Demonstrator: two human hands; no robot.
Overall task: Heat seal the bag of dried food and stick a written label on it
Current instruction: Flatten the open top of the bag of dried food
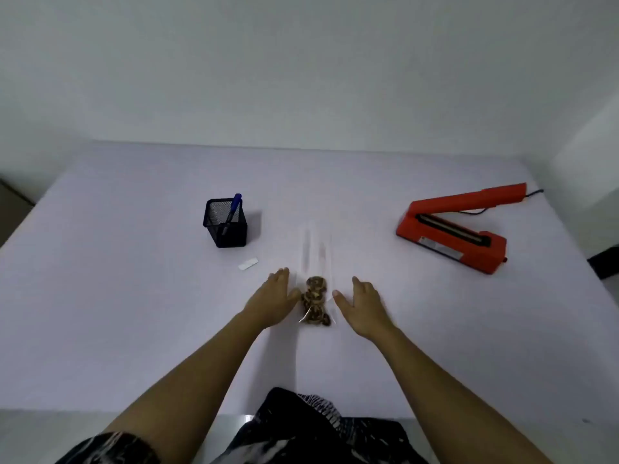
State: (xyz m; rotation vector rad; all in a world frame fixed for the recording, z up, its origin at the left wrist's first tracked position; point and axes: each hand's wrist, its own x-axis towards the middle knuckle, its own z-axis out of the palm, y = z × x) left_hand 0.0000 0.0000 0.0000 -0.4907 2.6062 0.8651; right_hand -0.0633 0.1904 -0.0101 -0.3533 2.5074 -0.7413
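A long clear plastic bag (315,252) lies on the white table, its near end filled with brown dried food (315,301). My left hand (273,301) rests flat just left of the food, fingers straight, its thumb against the bag's edge. My right hand (363,304) lies open just right of the bag, thumb near its edge. A red heat sealer (452,229) stands at the right with its arm raised. A small white label (248,264) lies left of the bag. A blue pen (231,212) stands in a black mesh holder (226,224).
The sealer's black cord (532,195) trails off behind it toward the right wall. The table's (134,329) near edge runs just in front of my body. A dark object (606,261) sits past the table's right edge.
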